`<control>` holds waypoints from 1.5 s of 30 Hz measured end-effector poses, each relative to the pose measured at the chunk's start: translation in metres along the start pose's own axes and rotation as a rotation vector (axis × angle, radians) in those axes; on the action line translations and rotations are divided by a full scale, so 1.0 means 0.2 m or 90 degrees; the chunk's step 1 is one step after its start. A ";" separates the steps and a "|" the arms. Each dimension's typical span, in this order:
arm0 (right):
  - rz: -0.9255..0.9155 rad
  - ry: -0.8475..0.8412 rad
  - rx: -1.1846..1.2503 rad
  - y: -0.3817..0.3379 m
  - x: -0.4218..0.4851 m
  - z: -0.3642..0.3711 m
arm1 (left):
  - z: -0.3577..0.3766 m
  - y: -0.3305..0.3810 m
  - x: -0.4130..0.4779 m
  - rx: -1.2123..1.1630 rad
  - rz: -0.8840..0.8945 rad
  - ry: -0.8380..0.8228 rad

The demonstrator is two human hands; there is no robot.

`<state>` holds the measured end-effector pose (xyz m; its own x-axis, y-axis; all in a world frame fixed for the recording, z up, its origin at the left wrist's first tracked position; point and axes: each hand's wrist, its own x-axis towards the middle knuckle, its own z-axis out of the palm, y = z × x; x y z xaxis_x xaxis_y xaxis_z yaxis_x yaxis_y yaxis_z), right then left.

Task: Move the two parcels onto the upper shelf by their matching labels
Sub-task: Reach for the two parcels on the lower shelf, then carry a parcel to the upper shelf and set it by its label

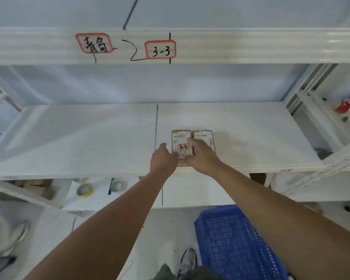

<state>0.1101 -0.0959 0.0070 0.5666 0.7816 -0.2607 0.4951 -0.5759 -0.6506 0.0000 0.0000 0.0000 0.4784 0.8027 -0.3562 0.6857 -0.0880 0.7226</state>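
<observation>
Two small brown parcels lie side by side on the middle shelf (pixel 69 138), near its front edge. The left parcel (pixel 181 139) carries a white shipping label and a red-bordered tag with handwritten characters. The right parcel (pixel 204 136) sits touching it. My left hand (pixel 163 158) grips the left parcel's near left edge. My right hand (pixel 202 156) lies over the near end of both parcels, fingers on the left one. The upper shelf's front beam (pixel 251 47) bears a red-bordered handwritten label (pixel 94 43) and a "3-3" label (pixel 160 49).
A blue plastic crate (pixel 236 241) stands on the floor at lower right. Tape rolls (pixel 85 190) lie on the lower shelf. A red object (pixel 343 106) sits on the neighbouring rack at right. White uprights (pixel 303 93) frame the shelf.
</observation>
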 end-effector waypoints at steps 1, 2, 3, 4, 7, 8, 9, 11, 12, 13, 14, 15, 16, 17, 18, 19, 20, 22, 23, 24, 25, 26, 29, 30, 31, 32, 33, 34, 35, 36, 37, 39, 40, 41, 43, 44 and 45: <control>-0.008 -0.012 0.000 0.02 0.03 0.00 | 0.02 0.01 0.04 -0.008 -0.032 -0.009; -0.011 -0.022 0.001 0.02 0.05 0.00 | 0.04 0.02 0.06 -0.018 -0.058 -0.014; -0.008 -0.027 0.003 0.03 0.06 0.02 | 0.06 0.02 0.09 -0.029 -0.081 -0.019; -0.005 -0.031 0.002 0.03 0.05 0.04 | 0.08 0.02 0.11 -0.044 -0.103 -0.022; -0.001 -0.014 0.008 0.05 0.06 0.12 | 0.14 0.01 0.18 -0.086 -0.146 -0.035; 0.004 -0.019 0.005 0.05 0.04 0.13 | 0.15 0.01 0.19 -0.109 -0.168 -0.044; 0.008 -0.019 0.004 0.06 0.03 0.16 | 0.16 0.01 0.21 -0.145 -0.187 -0.052; 0.011 0.000 0.025 0.08 0.00 0.19 | 0.17 -0.02 0.27 -0.220 -0.234 -0.061; 0.016 0.011 0.041 0.08 -0.01 0.21 | 0.17 -0.02 0.28 -0.257 -0.262 -0.065; 0.018 0.024 0.053 0.09 -0.01 0.23 | 0.17 -0.02 0.30 -0.288 -0.286 -0.068; 0.022 0.030 0.056 0.09 -0.02 0.23 | 0.16 -0.03 0.31 -0.313 -0.308 -0.075; 0.022 0.038 0.057 0.10 -0.02 0.24 | 0.15 -0.03 0.32 -0.330 -0.324 -0.088; 0.024 0.044 0.050 0.10 -0.02 0.25 | 0.14 -0.03 0.33 -0.348 -0.332 -0.100; 0.023 0.049 0.051 0.11 -0.02 0.26 | 0.13 -0.03 0.34 -0.365 -0.336 -0.114; 0.029 0.049 0.050 0.10 -0.02 0.26 | 0.12 -0.02 0.34 -0.386 -0.333 -0.131; 0.029 0.055 0.052 0.11 -0.01 0.27 | 0.11 -0.02 0.35 -0.401 -0.331 -0.148; 0.032 0.054 0.052 0.11 -0.01 0.27 | 0.09 -0.02 0.36 -0.415 -0.331 -0.156; 0.021 0.055 0.061 0.12 0.00 0.26 | 0.07 -0.03 0.36 -0.428 -0.331 -0.165; 0.012 0.056 0.076 0.12 0.01 0.26 | 0.06 -0.04 0.36 -0.430 -0.339 -0.172; 0.011 0.052 0.099 0.11 0.02 0.25 | 0.04 -0.07 0.36 -0.425 -0.346 -0.177; 0.017 0.048 0.136 0.11 0.03 0.24 | 0.03 -0.09 0.36 -0.425 -0.354 -0.185; 0.022 0.050 0.171 0.09 0.04 0.22 | 0.01 -0.11 0.36 -0.428 -0.358 -0.189; 0.011 0.131 0.235 0.05 0.09 0.20 | -0.07 -0.16 0.34 -0.452 -0.306 -0.169; 0.016 0.156 0.234 0.04 0.10 0.18 | -0.11 -0.17 0.34 -0.462 -0.273 -0.158; 0.029 0.172 0.243 0.02 0.12 0.17 | -0.15 -0.18 0.32 -0.472 -0.243 -0.153; 0.051 0.166 0.263 0.01 0.13 0.15 | -0.19 -0.19 0.30 -0.480 -0.213 -0.155; 0.071 0.141 0.295 -0.01 0.15 0.13 | -0.24 -0.20 0.28 -0.486 -0.182 -0.163; 0.086 0.100 0.328 -0.04 0.15 0.11 | -0.28 -0.20 0.26 -0.485 -0.151 -0.174; 0.095 0.052 0.361 -0.06 0.16 0.11 | -0.33 -0.20 0.23 -0.482 -0.126 -0.182; 0.098 0.009 0.396 -0.09 0.16 0.10 | -0.37 -0.20 0.21 -0.476 -0.103 -0.186; 0.097 -0.020 0.428 -0.12 0.15 0.09 | -0.42 -0.21 0.18 -0.470 -0.081 -0.185; 0.074 -0.041 0.471 -0.18 0.13 0.10 | -0.49 -0.21 0.14 -0.452 -0.048 -0.175; 0.057 -0.043 0.484 -0.21 0.11 0.10 | -0.53 -0.22 0.12 -0.443 -0.032 -0.171; 0.041 -0.045 0.497 -0.23 0.09 0.11 | -0.56 -0.22 0.10 -0.437 -0.019 -0.168; 0.023 -0.046 0.529 -0.28 0.05 0.13 | -0.62 -0.23 0.06 -0.437 0.004 -0.165; 0.020 -0.046 0.542 -0.31 0.03 0.14 | -0.64 -0.24 0.04 -0.438 0.015 -0.164; 0.019 -0.044 0.549 -0.33 0.01 0.15 | -0.66 -0.25 0.02 -0.440 0.023 -0.162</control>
<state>0.0580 -0.0497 0.0275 0.5170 0.7975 -0.3110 -0.2079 -0.2354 -0.9494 -0.1058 0.0854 0.0403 0.6644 0.6373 -0.3904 0.2048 0.3472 0.9152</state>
